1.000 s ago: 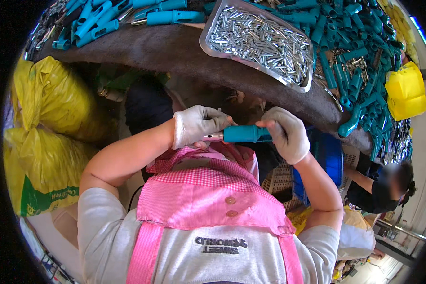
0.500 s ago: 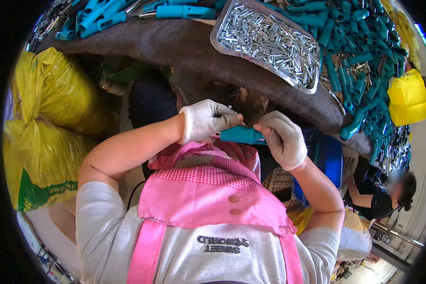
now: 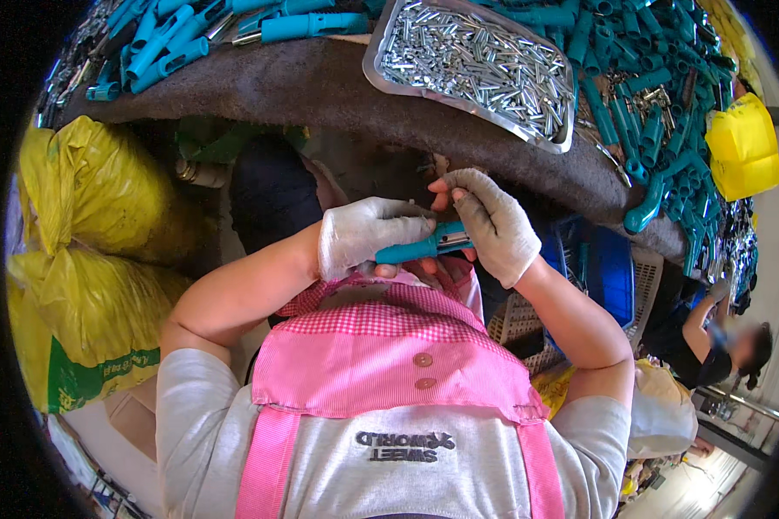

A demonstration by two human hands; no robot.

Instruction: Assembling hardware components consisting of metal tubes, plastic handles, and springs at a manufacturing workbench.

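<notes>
A Teal Handle Is Between Your Two Hands

The fingers (image 3: 420, 227) of your left hand (image 3: 355, 235) are closed around the teal handle (image 3: 407, 252), with the thumb side above and other fingertips showing below. Your right hand (image 3: 504, 232) is at the right end of this handle, where a metal part (image 3: 453, 241) shows in an opening. Its upper fingers are bent, and I cannot tell if they grip anything. The handle lies almost level, in front of your pink apron (image 3: 389, 363).

Beyond your hands is the counter (image 3: 260, 91), which has a dark brown cover. On it, near the edge, stands a metal tray (image 3: 372, 59) full of small silver pins (image 3: 480, 69). Many other teal handles (image 3: 619, 39) lie to both sides of the tray. To your left are yellow sacks (image 3: 104, 186); to your right, a blue crate (image 3: 608, 272) and, farther, another person (image 3: 705, 350).
</notes>
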